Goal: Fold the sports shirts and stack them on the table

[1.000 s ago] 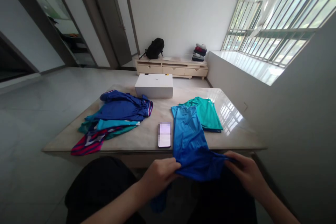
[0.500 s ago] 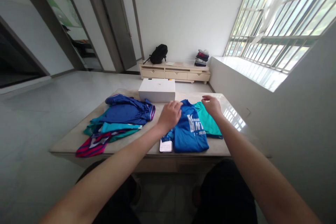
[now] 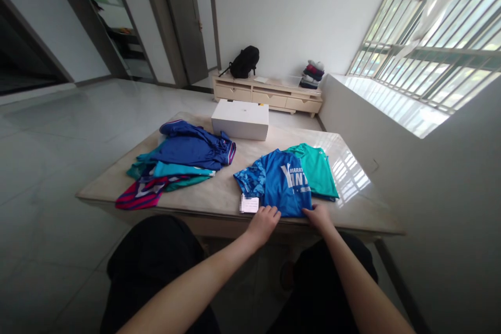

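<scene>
A blue T-shirt (image 3: 279, 180) with white lettering lies folded on the marble table (image 3: 219, 193), partly over a folded green shirt (image 3: 319, 169). My left hand (image 3: 263, 223) rests on the blue shirt's near left corner, fingers on the cloth. My right hand (image 3: 319, 216) touches its near right corner at the table's front edge. A phone (image 3: 249, 204) lies just left of my left hand, partly under the blue shirt.
A heap of unfolded blue, teal and striped clothes (image 3: 178, 159) sits on the table's left side. A white box (image 3: 240, 119) stands at the far edge. Behind are a low cabinet (image 3: 268, 96) with a black backpack (image 3: 245, 61) and stacked clothes (image 3: 312, 74).
The blue shirt was folded from the near edge up onto itself on the table. Both hands then came back from the shirt's far end to its near corners.
</scene>
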The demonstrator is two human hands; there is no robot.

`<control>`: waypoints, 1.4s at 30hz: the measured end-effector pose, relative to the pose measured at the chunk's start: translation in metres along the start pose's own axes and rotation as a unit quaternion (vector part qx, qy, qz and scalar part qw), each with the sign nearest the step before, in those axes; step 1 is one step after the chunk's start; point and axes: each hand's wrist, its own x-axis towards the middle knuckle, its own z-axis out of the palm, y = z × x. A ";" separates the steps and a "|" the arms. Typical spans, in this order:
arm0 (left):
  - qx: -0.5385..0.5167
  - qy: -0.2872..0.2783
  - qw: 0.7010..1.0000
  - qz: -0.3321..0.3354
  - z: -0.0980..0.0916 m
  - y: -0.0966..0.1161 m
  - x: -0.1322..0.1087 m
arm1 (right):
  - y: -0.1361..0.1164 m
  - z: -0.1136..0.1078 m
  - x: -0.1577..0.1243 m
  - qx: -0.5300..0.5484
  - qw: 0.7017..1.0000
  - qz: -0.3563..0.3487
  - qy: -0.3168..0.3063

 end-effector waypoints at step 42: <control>0.028 0.211 0.976 0.055 -0.322 -0.023 0.222 | -0.202 -0.237 0.003 0.434 0.872 -0.218 0.063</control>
